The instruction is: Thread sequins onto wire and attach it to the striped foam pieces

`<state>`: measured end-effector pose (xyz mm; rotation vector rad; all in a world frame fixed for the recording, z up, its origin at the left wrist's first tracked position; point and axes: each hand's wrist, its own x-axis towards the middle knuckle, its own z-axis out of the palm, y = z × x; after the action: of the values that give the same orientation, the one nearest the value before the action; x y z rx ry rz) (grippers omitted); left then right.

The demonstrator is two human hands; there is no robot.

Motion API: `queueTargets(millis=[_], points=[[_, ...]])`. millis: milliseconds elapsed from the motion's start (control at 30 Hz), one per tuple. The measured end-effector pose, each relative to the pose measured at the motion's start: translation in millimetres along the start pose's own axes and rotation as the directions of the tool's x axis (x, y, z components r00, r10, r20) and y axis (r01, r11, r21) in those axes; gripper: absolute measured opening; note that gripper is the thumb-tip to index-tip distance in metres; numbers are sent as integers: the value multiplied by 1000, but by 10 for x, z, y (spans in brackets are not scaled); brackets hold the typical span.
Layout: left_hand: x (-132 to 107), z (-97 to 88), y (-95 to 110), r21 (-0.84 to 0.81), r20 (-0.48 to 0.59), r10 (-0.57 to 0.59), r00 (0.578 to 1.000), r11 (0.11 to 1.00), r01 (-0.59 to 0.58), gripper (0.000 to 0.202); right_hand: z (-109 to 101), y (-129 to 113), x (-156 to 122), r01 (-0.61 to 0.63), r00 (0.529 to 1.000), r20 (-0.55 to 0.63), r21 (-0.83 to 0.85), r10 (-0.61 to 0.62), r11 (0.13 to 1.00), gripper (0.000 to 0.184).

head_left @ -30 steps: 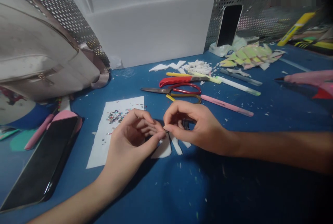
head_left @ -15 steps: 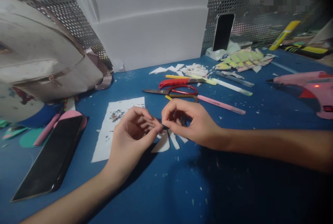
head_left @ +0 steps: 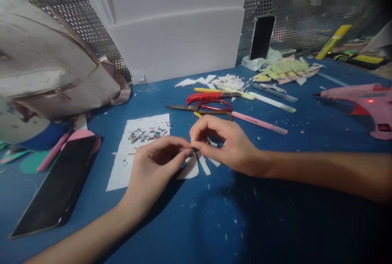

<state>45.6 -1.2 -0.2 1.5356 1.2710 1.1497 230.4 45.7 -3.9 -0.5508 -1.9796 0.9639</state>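
My left hand (head_left: pixel 161 162) and my right hand (head_left: pixel 219 139) meet fingertip to fingertip above the blue table. Both are pinched, and whatever lies between the fingertips is too small and hidden to name. Under them are several white cut pieces (head_left: pixel 190 167), partly covered by my fingers. Beside my left hand lies a white paper sheet (head_left: pixel 119 174) with small colourful sequin-like bits (head_left: pixel 147 134) scattered on it. Just beyond my right hand rest dark-bladed scissors (head_left: pixel 183 108) with red handles and a pink pen (head_left: pixel 260 123).
A black phone (head_left: pixel 56 186) lies at left near a pale backpack (head_left: pixel 61 80). Behind stand a white board (head_left: pixel 180 43) and an upright phone (head_left: pixel 262 37). A red-handled cutting tool (head_left: pixel 203 97), white scraps (head_left: pixel 229 81) and a pink glue gun (head_left: pixel 364 100) with a lit red light are further off.
The fingers of my left hand have closed in and lowered toward its thumb, uncovering more of the colourful bits on the paper. My right hand has stayed almost still.
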Motion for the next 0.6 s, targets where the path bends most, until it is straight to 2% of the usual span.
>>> queueTargets(millis=[233, 433, 600], points=[[-2, -19, 4, 62, 21, 48, 999, 997, -49, 9, -5, -1, 11, -5, 1000, -4, 32, 5, 999, 2], [6, -32, 2, -32, 17, 17, 1000, 999, -17, 9, 4, -57, 9, -32, 997, -62, 69, 36, 997, 1], [14, -41, -8, -82, 7, -11, 1000, 997, 11, 8, 17, -77, 16, -51, 996, -65, 55, 55, 997, 5]])
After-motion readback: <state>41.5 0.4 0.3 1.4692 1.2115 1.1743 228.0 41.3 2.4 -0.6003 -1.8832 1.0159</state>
